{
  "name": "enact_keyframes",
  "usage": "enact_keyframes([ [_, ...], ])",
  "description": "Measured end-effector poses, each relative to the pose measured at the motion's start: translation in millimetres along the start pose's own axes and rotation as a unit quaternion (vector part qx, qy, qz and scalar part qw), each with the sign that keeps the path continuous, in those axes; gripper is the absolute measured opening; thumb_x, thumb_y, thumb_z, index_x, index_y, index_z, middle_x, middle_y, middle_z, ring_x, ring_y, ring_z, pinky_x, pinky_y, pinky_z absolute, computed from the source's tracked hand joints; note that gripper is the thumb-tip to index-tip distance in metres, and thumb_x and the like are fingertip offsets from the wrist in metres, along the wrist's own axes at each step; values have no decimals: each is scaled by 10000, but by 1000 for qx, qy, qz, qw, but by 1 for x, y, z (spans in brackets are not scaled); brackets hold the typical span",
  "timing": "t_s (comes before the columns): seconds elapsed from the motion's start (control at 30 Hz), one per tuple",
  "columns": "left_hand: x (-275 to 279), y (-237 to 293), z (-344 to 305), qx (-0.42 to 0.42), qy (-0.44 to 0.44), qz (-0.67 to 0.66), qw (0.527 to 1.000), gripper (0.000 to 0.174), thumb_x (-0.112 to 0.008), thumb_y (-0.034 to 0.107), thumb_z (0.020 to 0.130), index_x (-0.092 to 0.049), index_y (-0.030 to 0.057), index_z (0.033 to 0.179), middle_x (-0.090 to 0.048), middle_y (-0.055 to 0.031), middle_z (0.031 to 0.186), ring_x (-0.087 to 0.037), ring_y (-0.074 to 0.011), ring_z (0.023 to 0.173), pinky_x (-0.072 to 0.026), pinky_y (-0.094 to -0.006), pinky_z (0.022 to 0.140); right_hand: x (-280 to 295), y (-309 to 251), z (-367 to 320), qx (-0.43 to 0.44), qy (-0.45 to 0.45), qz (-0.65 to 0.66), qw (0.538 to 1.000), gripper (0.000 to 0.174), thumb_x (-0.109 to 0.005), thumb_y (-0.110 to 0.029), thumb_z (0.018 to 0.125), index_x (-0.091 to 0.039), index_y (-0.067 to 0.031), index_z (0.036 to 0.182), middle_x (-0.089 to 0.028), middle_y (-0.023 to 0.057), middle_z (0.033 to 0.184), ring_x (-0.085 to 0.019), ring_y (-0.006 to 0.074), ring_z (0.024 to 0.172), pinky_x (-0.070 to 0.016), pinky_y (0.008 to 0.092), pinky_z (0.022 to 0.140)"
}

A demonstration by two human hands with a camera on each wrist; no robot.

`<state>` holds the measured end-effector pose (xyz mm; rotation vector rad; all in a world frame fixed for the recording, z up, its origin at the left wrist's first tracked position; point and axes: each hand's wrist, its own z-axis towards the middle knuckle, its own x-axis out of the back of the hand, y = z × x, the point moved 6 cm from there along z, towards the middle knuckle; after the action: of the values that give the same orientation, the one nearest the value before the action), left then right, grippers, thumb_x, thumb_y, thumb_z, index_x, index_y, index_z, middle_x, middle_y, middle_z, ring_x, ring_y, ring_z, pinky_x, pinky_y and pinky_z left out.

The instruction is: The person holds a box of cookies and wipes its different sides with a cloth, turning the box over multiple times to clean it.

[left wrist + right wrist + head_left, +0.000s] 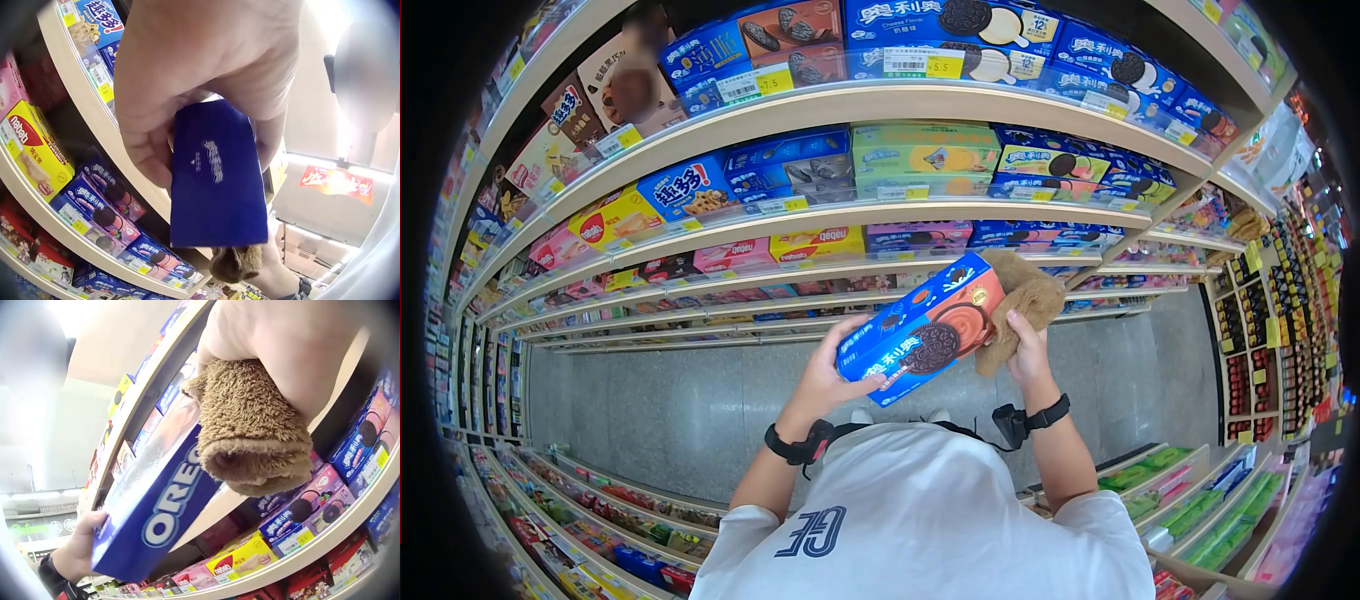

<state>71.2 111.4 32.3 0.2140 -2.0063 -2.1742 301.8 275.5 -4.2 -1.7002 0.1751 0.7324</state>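
Note:
My left hand [824, 378] grips one end of a blue Oreo cookie box [920, 330], thumb over the front and fingers behind. The box slants up to the right in the head view, its cookie picture and orange panel facing up. In the left wrist view its plain blue end [217, 178] points at the camera. My right hand [1030, 352] holds a bunched, fuzzy brown cloth [1028, 300] at the box's far end. The right wrist view shows the cloth [253, 419] folded in a roll under that hand, overlapping the box's OREO side [172, 509].
Curved shelves ahead hold rows of cookie boxes, including a green pack [925, 160] and yellow nabati boxes [818, 243]. Price tags line the shelf edges [840, 218]. Grey floor [700, 375] lies below. More stocked shelves [600, 500] stand close behind, and another rack [1250, 340] at the right.

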Motion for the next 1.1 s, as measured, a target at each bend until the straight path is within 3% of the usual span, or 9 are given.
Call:
enact_keyframes([
  [0.1,-14,-5,4,21,-54,11,998,874,-809,104,661,-321,6,1380,-438,-144,1334,-431,-197,1224,-336,-338,1035,-8,-2,4,33,14,46,998,440,-595,-121,864,-414,-60,1261,-528,61,1155,-545,192,1061,-460,345,907],
  [0.3,-26,5,13,-61,19,-34,997,915,-782,97,702,-233,-2,1428,-410,-163,1363,-446,-200,1215,-365,-329,1012,-31,30,-22,51,-10,10,999,496,-627,-112,860,-395,-46,1294,-515,78,1222,-512,197,1132,-425,364,961],
  [0.37,-23,7,15,-52,28,-67,996,929,-766,75,713,-189,-1,1437,-383,-167,1375,-444,-213,1216,-374,-336,1007,-51,47,-42,15,-165,-223,961,534,-661,-102,840,-396,-37,1299,-511,80,1231,-499,187,1146,-416,357,967],
  [0.47,-8,15,18,-80,95,-103,987,915,-744,56,728,-166,-4,1435,-372,-163,1371,-440,-231,1220,-375,-343,1010,-72,44,-56,-16,-251,-228,940,555,-685,-90,821,-397,-34,1293,-520,82,1215,-502,186,1138,-417,350,963],
  [0.6,-15,11,15,-62,45,-68,995,926,-766,70,709,-191,2,1432,-359,-159,1386,-394,-227,1258,-340,-352,1037,-57,35,-27,-18,-207,-239,949,540,-670,-104,832,-396,-31,1293,-535,82,1183,-518,189,1113,-427,355,956],
  [0.67,-24,7,11,-66,18,-61,996,934,-779,81,698,-205,7,1431,-352,-147,1396,-386,-220,1265,-317,-348,1051,-41,24,-8,-31,-87,-4,996,545,-669,-118,827,-396,-36,1292,-548,77,1146,-540,198,1079,-438,364,948],
  [0.8,-34,4,8,-44,-10,-91,995,953,-783,80,696,-191,10,1440,-347,-144,1403,-381,-217,1269,-310,-345,1055,-51,3,-7,-21,-132,57,989,523,-683,-106,797,-424,-40,1246,-550,70,1120,-554,206,1061,-456,373,928],
  [0.93,-32,3,9,-38,-7,-101,994,917,-784,99,699,-240,11,1431,-382,-145,1373,-399,-219,1257,-331,-347,1038,-47,6,-9,-48,-144,-29,988,519,-685,-58,777,-427,-28,1225,-560,75,1099,-568,204,1034,-476,365,900],
  [1.1,-24,12,15,-106,24,193,975,798,-786,184,696,-388,18,1368,-463,-155,1277,-466,-257,1192,-371,-358,994,-49,-7,-14,44,-93,-212,972,645,-786,-28,667,-428,-13,1203,-585,93,1064,-594,188,992,-507,334,847],
])
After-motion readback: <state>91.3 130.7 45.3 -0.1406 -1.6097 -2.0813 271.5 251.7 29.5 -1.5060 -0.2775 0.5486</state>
